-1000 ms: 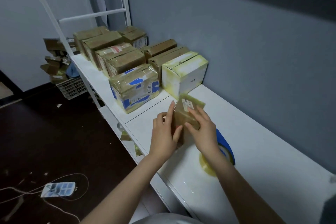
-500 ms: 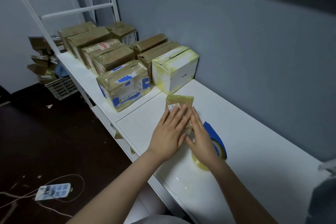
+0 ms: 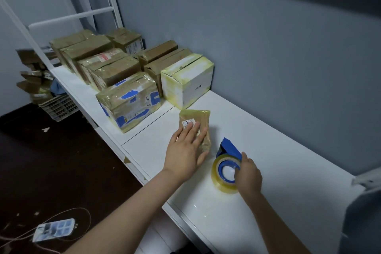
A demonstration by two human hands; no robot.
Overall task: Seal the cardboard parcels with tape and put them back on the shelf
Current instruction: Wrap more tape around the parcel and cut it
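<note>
Left hand [image 3: 186, 151] flat, fingers spread on small parcel [image 3: 195, 128]; right hand [image 3: 248, 175] grasping tape roll [image 3: 224, 173]. White box [image 3: 186, 80] and blue-taped box [image 3: 128, 101] just behind on shelf [image 3: 278, 171].

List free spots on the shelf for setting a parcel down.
Bare: shelf right of the tape roll to the wall; front strip left of the flat parcel. Crowded: stacked boxes at far left.

The left hand [image 3: 186, 149] lies flat, palm down, with the fingers [image 3: 195, 130] stretched together, pressing on the small parcel [image 3: 196, 116]. To the right of this parcel, the right hand [image 3: 248, 175] curls its fingers around the rim of the tape roll [image 3: 223, 179]. Both forearms are bare.
</note>
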